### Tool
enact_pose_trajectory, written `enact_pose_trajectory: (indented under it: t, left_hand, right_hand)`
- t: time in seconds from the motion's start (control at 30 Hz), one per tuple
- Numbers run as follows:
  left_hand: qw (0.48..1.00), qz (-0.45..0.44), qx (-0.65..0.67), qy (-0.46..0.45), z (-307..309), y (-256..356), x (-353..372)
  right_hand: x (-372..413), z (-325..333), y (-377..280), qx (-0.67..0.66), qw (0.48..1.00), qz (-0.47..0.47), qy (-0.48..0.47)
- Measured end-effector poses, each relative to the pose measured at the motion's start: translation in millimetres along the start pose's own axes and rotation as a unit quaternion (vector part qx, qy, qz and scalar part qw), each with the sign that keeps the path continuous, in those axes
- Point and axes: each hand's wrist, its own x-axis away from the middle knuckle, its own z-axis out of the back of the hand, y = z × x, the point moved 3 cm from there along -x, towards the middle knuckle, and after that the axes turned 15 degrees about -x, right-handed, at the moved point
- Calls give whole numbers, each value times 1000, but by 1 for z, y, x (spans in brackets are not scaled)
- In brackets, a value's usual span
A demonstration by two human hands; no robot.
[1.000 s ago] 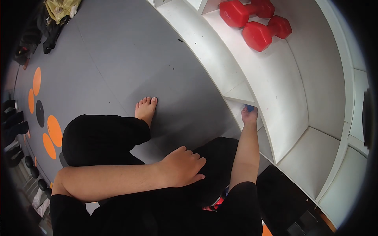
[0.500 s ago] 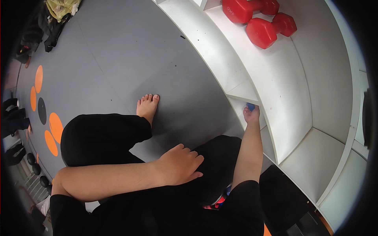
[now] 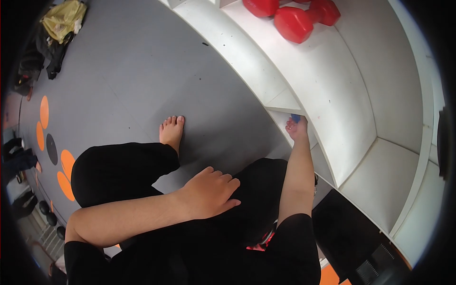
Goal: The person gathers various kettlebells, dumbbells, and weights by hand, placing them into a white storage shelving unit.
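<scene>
My right hand (image 3: 297, 128) reaches into a low compartment of the white shelf unit (image 3: 280, 114). Its fingers are curled against a small blue object (image 3: 296, 118), whose kind I cannot make out because the hand and the shelf board hide most of it. My left hand (image 3: 211, 192) rests palm down over my black-trousered leg, with the thumb held apart and the fingers loosely bent. No object shows in it, though the fingertips are partly hidden.
Red dumbbells (image 3: 294, 23) lie on the upper shelf. My bare foot (image 3: 172, 130) stands on the grey floor (image 3: 133, 85). A yellow bag (image 3: 64, 19) and dark items lie far left. Orange floor spots (image 3: 64, 185) and other people's dark-clothed legs (image 3: 19, 152) show at the left edge.
The view has shifted slightly, so the shelf and dumbbells sit higher and further left. My right hand stays in the compartment at the blue object; my left hand stays on the leg.
</scene>
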Motion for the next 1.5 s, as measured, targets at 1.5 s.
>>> enact_pose_trajectory:
  t: [1.5]
  left_hand:
    - [979, -130, -114, -105, 13, 18, -120]
  right_hand:
    - [452, 357, 287, 269, 866, 238, 349]
